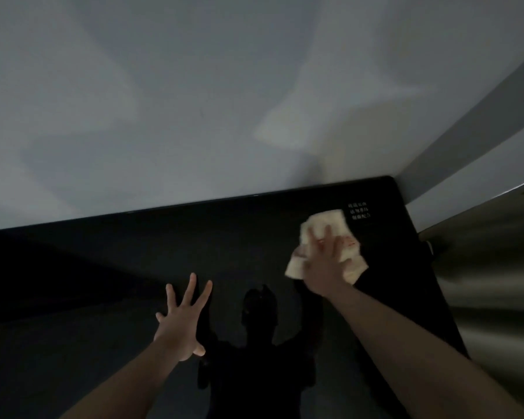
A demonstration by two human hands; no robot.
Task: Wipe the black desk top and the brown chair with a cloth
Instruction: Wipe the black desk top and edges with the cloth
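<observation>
The black desk top (133,267) fills the lower half of the view and runs to the wall. A cream cloth with red marks (330,220) lies flat on it near the far right corner. My right hand (327,261) presses down on the cloth with fingers spread. My left hand (183,316) rests flat on the bare desk near the middle, fingers apart, holding nothing. The brown chair is out of view.
A pale wall (194,101) rises behind the desk. Small white lettering (358,210) is printed on the desk just beyond the cloth. Past the desk's right edge is a grey ledge (472,189) and a shiny metallic surface (493,282). My shadow falls on the desk.
</observation>
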